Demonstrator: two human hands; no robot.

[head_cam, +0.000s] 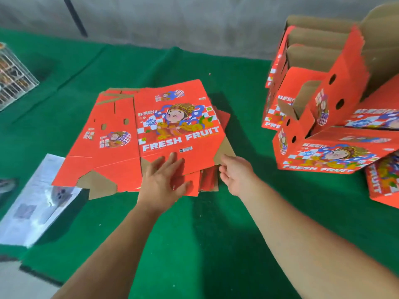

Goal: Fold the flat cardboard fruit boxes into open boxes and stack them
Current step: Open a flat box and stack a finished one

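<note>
A pile of flat red cardboard fruit boxes (151, 130), printed with a cartoon figure and "FRESH FRUIT", lies in the middle of the green cloth. My left hand (166, 182) rests flat with spread fingers on the near edge of the top flat box. My right hand (235, 175) is at the pile's near right corner, its fingers curled around the brown cardboard flap (224, 149) there. Several folded open boxes (319, 100) lean against one another at the right.
The green cloth (216, 234) covers the work surface. A white plastic-wrapped packet (36, 203) lies at the left. A wire cage (13, 76) stands at the far left. A grey wall and a dark pole (75, 16) are behind.
</note>
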